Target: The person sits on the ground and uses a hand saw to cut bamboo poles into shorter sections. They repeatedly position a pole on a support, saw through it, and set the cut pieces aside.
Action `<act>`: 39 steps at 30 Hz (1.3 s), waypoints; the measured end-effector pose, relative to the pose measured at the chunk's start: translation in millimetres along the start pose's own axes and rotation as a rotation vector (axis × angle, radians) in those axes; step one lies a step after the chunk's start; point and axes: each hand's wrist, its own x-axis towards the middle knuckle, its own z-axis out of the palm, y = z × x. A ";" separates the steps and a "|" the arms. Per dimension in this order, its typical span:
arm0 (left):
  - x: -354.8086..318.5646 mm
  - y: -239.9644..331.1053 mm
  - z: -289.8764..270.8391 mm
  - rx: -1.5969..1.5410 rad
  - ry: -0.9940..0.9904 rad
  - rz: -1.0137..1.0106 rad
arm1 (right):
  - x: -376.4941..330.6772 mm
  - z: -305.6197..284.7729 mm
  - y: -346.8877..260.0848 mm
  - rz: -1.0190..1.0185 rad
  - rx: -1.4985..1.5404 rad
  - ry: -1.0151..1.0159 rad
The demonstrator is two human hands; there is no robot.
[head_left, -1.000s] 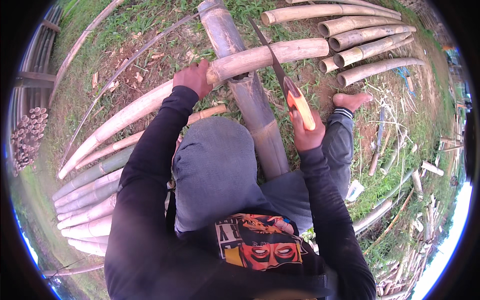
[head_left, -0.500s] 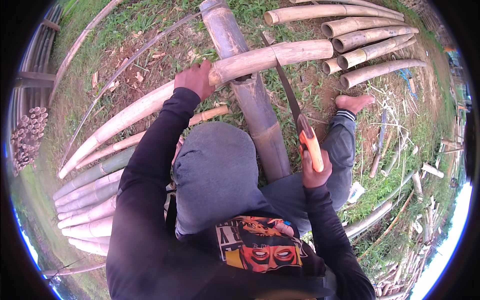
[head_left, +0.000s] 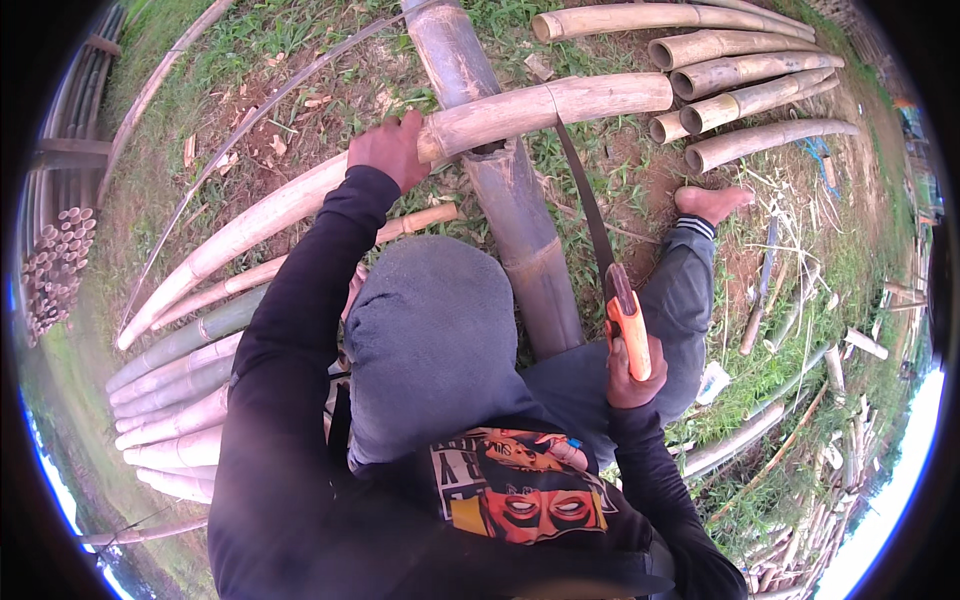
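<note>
My left hand (head_left: 388,150) is clamped down on the pale pole (head_left: 400,155), fingers wrapped over its top and pressing it onto the thick post (head_left: 520,230) that runs underneath it and back toward my knees. The pole stretches away from those fingers on both sides: its long end sweeps down to the left across the grass, and its cut end pokes out to the right, just past the post. My right hand (head_left: 630,375) is closed tight around the orange handle (head_left: 628,330) of the saw, fist low and close to my right leg. From that fist the dark blade (head_left: 585,205) climbs up and slightly left, and its far end sits in the pole, right of the post, well right of my left fingers. Beyond the blade tip, further right, lies a stack of cut poles (head_left: 740,80) with their hollow ends facing me. My bare foot (head_left: 712,203) is planted on the dirt just right of the blade, near that stack. Off past my left elbow, more poles (head_left: 170,400) lie side by side on the grass, and a bundle of thin canes (head_left: 55,265) sits at the far left edge.
</note>
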 end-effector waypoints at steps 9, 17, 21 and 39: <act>-5.5 5.1 -11.8 0.016 0.028 0.022 | 128.1 81.0 8.4 -0.037 0.082 -0.055; 2.2 0.2 -0.7 0.012 0.014 -0.002 | 10.6 5.1 2.7 -0.036 0.028 -0.009; 0.1 3.1 -4.9 0.014 0.016 -0.003 | 160.4 108.5 25.0 -0.061 0.175 -0.025; -4.2 5.4 -11.2 0.006 0.001 -0.022 | 197.9 128.0 8.6 -0.055 0.060 -0.041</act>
